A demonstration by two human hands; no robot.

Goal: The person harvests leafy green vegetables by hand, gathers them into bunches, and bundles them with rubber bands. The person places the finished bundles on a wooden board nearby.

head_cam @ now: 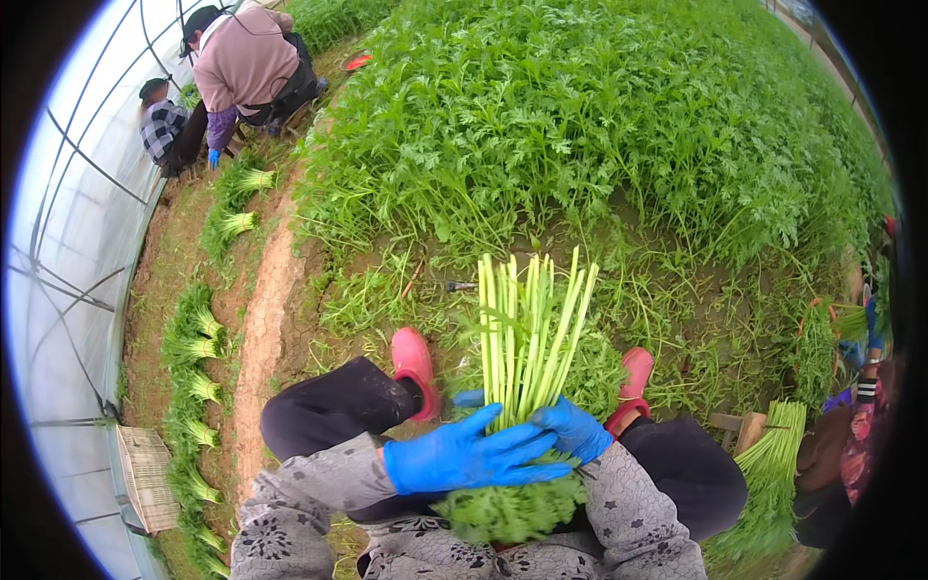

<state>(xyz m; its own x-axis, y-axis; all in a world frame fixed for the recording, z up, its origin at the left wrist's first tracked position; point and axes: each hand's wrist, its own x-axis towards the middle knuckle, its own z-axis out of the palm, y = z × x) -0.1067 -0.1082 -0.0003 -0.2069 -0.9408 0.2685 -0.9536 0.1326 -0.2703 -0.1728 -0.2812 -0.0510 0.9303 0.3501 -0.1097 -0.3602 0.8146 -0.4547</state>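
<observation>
My left hand (pixel 475 453), in a blue glove, lies across a bunch of cut leafy greens (pixel 533 333) with its fingers spread over the stems. My right hand (pixel 573 428), gloved in blue too, grips the same bunch from the other side. The pale stems point away from me, and the leaves hang towards my lap. Beyond the stems a small tool with a dark end (pixel 460 286) lies on the soil, its other end hidden by the bunch. More cut greens (pixel 598 377) lie on the ground between my pink shoes.
A dense bed of leafy greens (pixel 580 109) stands ahead. Tied bunches (pixel 203 388) line the soil at left, near a plastic crate (pixel 148 478). Two people (pixel 246 61) crouch at upper left. Another person's sleeve (pixel 859 435) shows at right beside a large pile of greens (pixel 779 442).
</observation>
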